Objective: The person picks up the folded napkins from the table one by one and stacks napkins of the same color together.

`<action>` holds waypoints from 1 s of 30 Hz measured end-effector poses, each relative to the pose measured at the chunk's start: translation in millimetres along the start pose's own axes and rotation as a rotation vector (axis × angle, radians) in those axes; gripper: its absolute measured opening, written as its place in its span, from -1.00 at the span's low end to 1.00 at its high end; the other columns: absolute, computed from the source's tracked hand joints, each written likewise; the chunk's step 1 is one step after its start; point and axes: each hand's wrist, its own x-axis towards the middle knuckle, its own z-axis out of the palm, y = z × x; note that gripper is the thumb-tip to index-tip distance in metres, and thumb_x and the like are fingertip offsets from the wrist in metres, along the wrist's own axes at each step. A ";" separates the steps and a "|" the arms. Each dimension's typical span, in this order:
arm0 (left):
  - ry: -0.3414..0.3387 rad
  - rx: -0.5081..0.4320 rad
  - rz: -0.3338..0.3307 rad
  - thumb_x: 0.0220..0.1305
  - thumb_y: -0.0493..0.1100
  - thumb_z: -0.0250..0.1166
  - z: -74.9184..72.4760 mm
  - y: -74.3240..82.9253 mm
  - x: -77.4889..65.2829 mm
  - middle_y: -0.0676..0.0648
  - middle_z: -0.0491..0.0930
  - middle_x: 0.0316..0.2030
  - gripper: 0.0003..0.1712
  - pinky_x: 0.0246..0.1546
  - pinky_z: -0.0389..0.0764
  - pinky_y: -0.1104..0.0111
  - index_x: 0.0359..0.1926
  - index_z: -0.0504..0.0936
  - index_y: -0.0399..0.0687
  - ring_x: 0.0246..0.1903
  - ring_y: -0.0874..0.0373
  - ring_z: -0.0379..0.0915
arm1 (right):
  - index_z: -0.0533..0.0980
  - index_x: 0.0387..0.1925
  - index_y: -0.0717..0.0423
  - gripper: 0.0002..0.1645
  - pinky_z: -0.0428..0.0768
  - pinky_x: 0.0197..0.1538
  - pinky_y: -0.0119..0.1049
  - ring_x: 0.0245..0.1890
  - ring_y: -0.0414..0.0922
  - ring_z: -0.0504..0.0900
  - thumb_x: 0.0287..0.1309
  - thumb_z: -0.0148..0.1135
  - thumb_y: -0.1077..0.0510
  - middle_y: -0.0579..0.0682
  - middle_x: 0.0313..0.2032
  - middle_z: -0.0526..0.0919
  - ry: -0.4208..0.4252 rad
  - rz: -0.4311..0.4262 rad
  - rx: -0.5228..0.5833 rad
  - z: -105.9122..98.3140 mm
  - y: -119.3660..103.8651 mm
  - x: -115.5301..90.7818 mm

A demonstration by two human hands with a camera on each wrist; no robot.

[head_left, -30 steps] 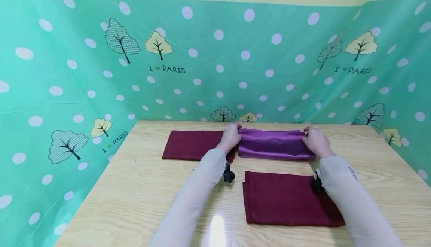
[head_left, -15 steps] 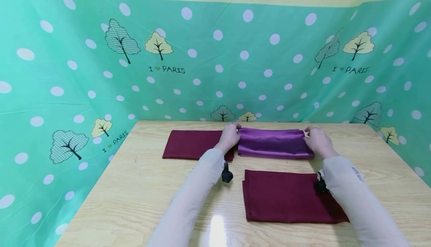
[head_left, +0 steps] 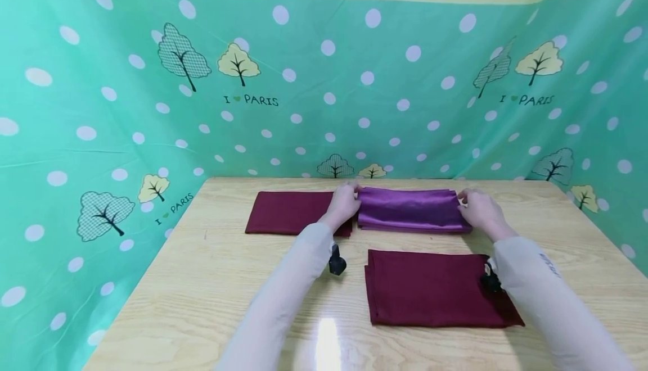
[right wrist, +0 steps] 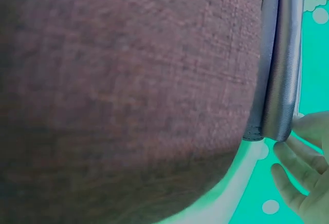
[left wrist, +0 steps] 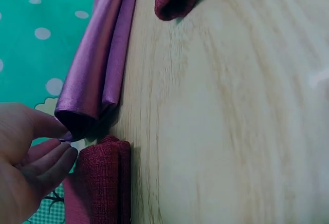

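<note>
A folded, shiny purple satin cloth (head_left: 410, 209) lies across the back of the table. My left hand (head_left: 343, 204) is at its left end, where the thumb and a finger pinch the corner in the left wrist view. My right hand (head_left: 482, 211) is at the opposite end. Its fingers (right wrist: 290, 165) are loosely spread, tips right at the cloth's edge. To the left lies a folded maroon cloth (head_left: 288, 212), its right end partly hidden behind my left hand and wrist. A larger folded maroon cloth (head_left: 430, 289) lies nearer to me, partly under my right forearm.
The wooden table (head_left: 202, 303) reaches back to a green dotted curtain (head_left: 283, 135) hanging close behind the purple cloth. Small black wrist cameras (head_left: 336, 261) hang beneath both sleeves. In the right wrist view, the near maroon cloth (right wrist: 128, 80) fills much of the picture.
My right hand has drawn slightly right, its fingertips easing off the purple cloth's corner. My left hand stays at the left end. The cloths lie almost as before, with the head view slightly tilted.
</note>
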 end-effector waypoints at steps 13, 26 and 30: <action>-0.037 -0.038 0.019 0.16 -0.29 0.20 -8.4 0.7 -11.3 -0.09 0.50 -0.05 -0.68 -0.20 0.51 0.35 -0.02 0.54 -0.10 -0.27 0.12 0.47 | 0.44 -0.06 0.38 -0.64 0.46 -0.17 0.12 -0.17 0.28 0.48 0.12 0.06 0.25 0.39 -0.13 0.48 0.026 -0.049 0.010 -0.8 -0.8 -17.7; -0.041 -0.023 0.094 0.14 -0.27 0.23 -14.4 1.7 -28.9 -0.05 0.52 -0.12 -0.70 -0.23 0.51 0.37 -0.06 0.55 -0.08 -0.17 0.11 0.48 | 0.46 -0.12 0.37 -0.66 0.49 -0.28 0.03 -0.27 0.18 0.55 0.11 0.09 0.20 0.28 -0.27 0.59 0.037 -0.096 0.004 -9.4 2.8 -38.9; -0.049 -0.010 0.103 0.14 -0.25 0.23 -18.5 6.6 -34.9 -0.05 0.52 -0.10 -0.69 -0.22 0.51 0.38 -0.05 0.55 -0.08 -0.17 0.11 0.49 | 0.47 -0.13 0.36 -0.65 0.50 -0.29 0.02 -0.29 0.16 0.56 0.12 0.10 0.16 0.24 -0.30 0.61 0.009 -0.089 0.009 -10.7 6.2 -45.3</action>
